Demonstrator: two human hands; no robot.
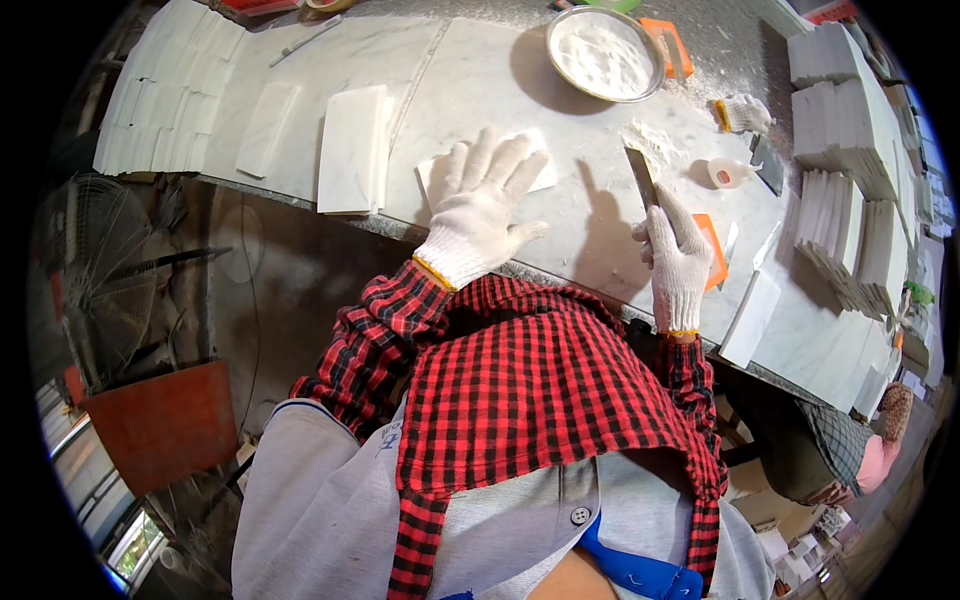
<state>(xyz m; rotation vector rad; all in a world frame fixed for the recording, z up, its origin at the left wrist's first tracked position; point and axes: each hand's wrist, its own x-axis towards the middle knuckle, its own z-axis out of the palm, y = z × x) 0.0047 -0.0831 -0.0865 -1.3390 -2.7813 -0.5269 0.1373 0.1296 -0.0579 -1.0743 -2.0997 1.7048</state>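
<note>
My left hand (480, 205), in a white knit glove, lies flat with fingers spread on a white marble tile (543, 178) near the table's front edge. Much of that tile is hidden under the glove. My right hand (678, 255), gloved too, is closed round a flat, narrow metal blade (639, 176) that points up and away. White powder (652, 143) is scattered on the tabletop just beyond the blade's tip. Beside my right hand lies an orange object (712, 250), partly covered by the glove.
A metal bowl (553, 75) of white powder stands at the back, beside an orange-backed tool (668, 45). Tile stacks line the left (165, 100) and right (850, 130). A tape roll (728, 174) and spare glove (745, 114) lie rightward. Another person (815, 455) sits at right.
</note>
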